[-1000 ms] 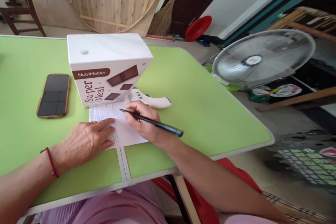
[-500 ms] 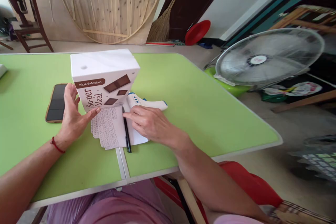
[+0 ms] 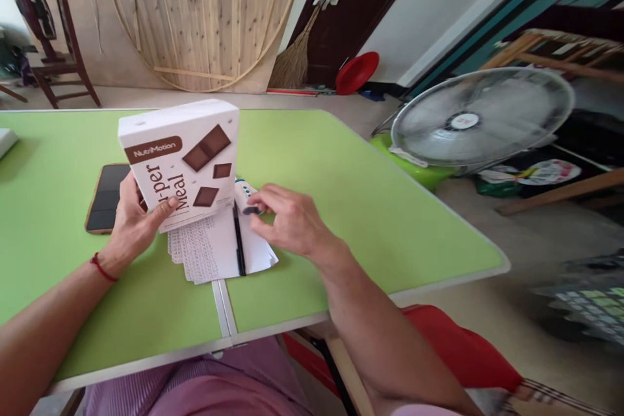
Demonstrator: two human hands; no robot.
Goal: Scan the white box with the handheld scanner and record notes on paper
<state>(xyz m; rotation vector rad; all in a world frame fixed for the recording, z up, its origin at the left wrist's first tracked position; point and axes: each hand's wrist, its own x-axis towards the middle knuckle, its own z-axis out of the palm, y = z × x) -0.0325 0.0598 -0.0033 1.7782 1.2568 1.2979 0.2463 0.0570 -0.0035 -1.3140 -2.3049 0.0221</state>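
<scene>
My left hand (image 3: 139,218) grips a white box (image 3: 205,166) printed "NutriMotion", its thumb on the front face and its fingers behind the left side. The box is upright and tilted, its lower edge over handwritten sheets (image 3: 202,250). My right hand (image 3: 295,218) has curled fingers and thumb around a white infrared thermometer (image 3: 242,192) with blue dots; the hand hides most of it. A black pen (image 3: 239,244) lies on the paper between my hands. Behind my left hand, a phone in a brown case (image 3: 103,198) lies on the table.
The green folding table (image 3: 390,227) has a metal seam down its middle. A large fan (image 3: 482,117) stands off its right side, near a green basin (image 3: 419,172). A red stool (image 3: 453,344) is at the lower right. A white object (image 3: 6,141) sits at the left edge.
My left hand has tilted the box, showing more of its front and less of its top. My right hand has moved off the pen and closed around the thermometer.
</scene>
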